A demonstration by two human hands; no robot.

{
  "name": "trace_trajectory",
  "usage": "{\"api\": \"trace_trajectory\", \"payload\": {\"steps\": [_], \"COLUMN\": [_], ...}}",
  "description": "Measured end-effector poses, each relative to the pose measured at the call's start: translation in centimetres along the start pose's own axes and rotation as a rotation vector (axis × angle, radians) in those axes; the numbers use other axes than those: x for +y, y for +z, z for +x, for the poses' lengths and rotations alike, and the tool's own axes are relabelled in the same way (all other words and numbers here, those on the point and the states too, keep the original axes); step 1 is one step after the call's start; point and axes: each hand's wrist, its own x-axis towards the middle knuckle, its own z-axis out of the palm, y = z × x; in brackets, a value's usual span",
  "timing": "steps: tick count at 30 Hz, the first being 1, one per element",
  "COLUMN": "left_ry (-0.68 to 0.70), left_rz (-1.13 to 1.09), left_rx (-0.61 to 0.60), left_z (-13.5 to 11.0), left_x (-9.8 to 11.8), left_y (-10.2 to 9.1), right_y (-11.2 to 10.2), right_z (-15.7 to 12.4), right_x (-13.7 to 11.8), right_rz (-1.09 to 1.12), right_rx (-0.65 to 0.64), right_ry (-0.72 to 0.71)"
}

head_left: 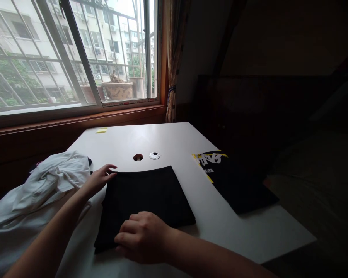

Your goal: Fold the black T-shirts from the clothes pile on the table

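A folded black garment (145, 197) lies flat on the white table (174, 143), near its front edge. My left hand (100, 178) rests at the garment's far left corner with its fingers stretched out, touching the cloth. My right hand (142, 236) lies on the garment's near edge with the fingers curled down against the fabric; whether they pinch the edge I cannot make out.
A crumpled white garment (37, 193) lies at the table's left. Another folded black garment with a yellow and white print (229, 177) sits at the right edge. A cable hole (138, 157), a small round cap (154, 155) and a yellow note (101, 130) lie further back. A window is beyond.
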Motion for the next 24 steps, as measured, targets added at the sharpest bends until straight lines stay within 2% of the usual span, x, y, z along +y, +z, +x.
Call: {"api": "trace_trajectory", "payload": {"steps": [3,6,9,12,16,20,24], "left_ry": [0.08,0.215,0.346,0.422,0.392,0.408,0.497], "left_rz": [0.135,0.274,0.348,0.432,0.594,0.663,0.656], "left_rx": [0.09,0.177,0.094,-0.015,-0.021,0.029,0.003], "left_z": [-0.6,-1.6,-3.1,-5.0,-7.2,-7.9,-8.0], "left_x": [-0.4,1.2,3.3,4.5,3.9,3.2,4.3], "left_y": [0.4,1.0,2.7,5.5,8.6,9.2,8.6], "right_y": [-1.8,-4.8,-6.9,-7.1,-6.1,-6.1,-6.5], "right_z": [-1.0,-2.0,-3.4,-5.0,-6.9,-7.9,-8.2], "right_x": [1.6,4.4,6.9,7.9,7.3,6.5,6.4], "right_rz": [0.098,0.162,0.145,0.12,0.121,0.117,0.137], "right_rx": [-0.009,-0.019,-0.089,-0.232,-0.396,-0.455,-0.463], "right_ry": [0.085,0.273,0.401,0.41,0.336,0.299,0.297]}}
